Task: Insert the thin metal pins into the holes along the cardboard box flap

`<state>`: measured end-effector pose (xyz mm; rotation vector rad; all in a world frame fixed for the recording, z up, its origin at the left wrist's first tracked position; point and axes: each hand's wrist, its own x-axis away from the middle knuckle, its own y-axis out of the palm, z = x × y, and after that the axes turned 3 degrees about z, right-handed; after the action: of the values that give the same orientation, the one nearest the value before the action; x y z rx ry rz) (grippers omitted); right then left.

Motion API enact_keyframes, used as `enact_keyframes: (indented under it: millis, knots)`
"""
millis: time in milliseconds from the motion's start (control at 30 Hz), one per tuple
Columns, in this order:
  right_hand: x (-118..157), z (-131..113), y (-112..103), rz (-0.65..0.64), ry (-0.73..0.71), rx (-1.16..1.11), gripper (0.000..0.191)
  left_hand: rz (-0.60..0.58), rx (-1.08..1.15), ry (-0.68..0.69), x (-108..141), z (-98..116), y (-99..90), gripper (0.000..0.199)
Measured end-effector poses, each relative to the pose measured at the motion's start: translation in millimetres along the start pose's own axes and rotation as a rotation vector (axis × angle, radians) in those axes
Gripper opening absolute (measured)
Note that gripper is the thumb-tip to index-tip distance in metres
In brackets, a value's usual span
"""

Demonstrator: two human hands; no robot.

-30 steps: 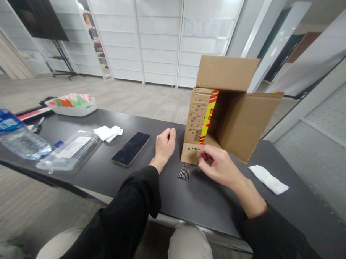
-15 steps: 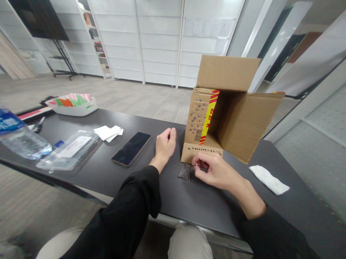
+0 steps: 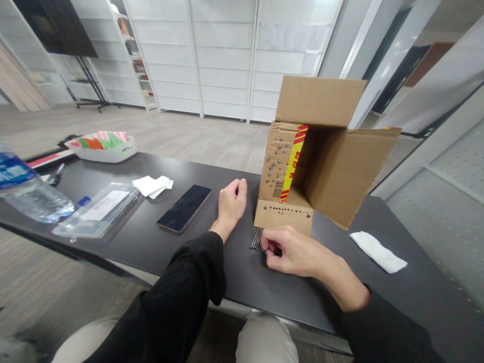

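An open cardboard box (image 3: 284,216) stands on the dark table, its flaps spread, with rows of holes in its lower front flap and several nail heads in its left side. In front of it lies a row of thin dark nails (image 3: 256,240). My right hand (image 3: 289,250) bends over the right end of that row, thumb and fingertips pinched at the nails; what is between them is too small to tell. My left hand (image 3: 232,202) rests on the table left of the box, fingers curled closed, their inside hidden.
A phone (image 3: 184,208) lies left of my left hand. Further left are folded tissues (image 3: 151,186), a clear plastic case (image 3: 100,210), a water bottle (image 3: 29,188) and a white basket (image 3: 103,150). Another tissue (image 3: 378,252) lies at the right.
My right hand has moved down and slightly left, from the box's lower flap to the row of nails, uncovering more of the flap. My left hand has stayed in place.
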<state>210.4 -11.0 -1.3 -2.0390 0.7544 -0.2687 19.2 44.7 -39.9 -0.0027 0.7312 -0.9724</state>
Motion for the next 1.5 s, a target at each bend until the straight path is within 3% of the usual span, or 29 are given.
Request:
enact_keyframes:
  millis: [433,1500]
  knots:
    - [-2.5,-4.1,1.4,-0.072,0.027,0.026,0.018,-0.001,-0.003,-0.003,-0.1,-0.5,0.7,0.044]
    - [-0.4,1.8,3.3,-0.03,-0.026,0.032,0.031,0.0,0.003,-0.008,0.1,-0.5,1.0,0.044]
